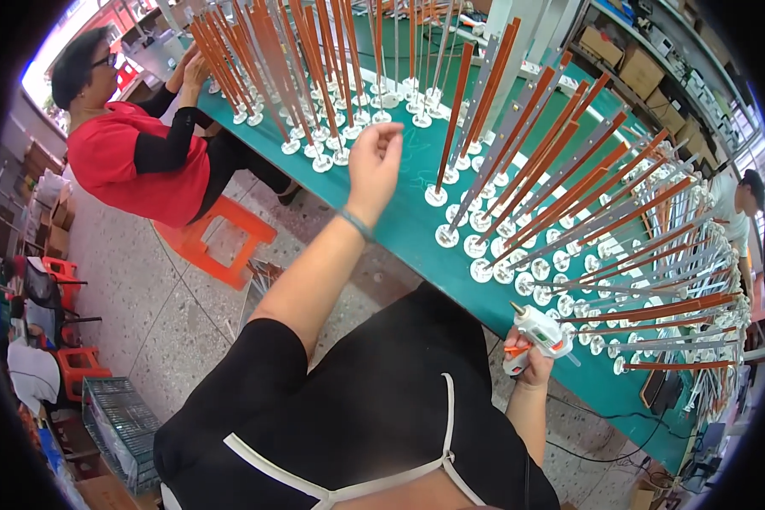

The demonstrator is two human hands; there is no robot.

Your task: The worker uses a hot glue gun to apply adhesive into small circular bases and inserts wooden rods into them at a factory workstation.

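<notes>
My right hand (531, 361) grips a white and orange hot glue gun (540, 333), its nozzle pointing up and to the left by the table's near edge. My left hand (374, 166) is raised at the near side of the table, its fingers loosely bent and thumb a little apart, with nothing visible in it. Close to that hand stand upright brown strips (348, 64) on round white bases (322, 162). To the right, a large group of brown and grey strips (535, 119) rises from similar white bases (481, 270).
The green table (408, 221) runs across in front of me. A co-worker in a red top (136, 161) sits at the left on an orange stool (221, 246). Another person (731, 212) is at the far right. Black cables (629, 459) hang near the right end, and a wire crate (123, 425) stands lower left.
</notes>
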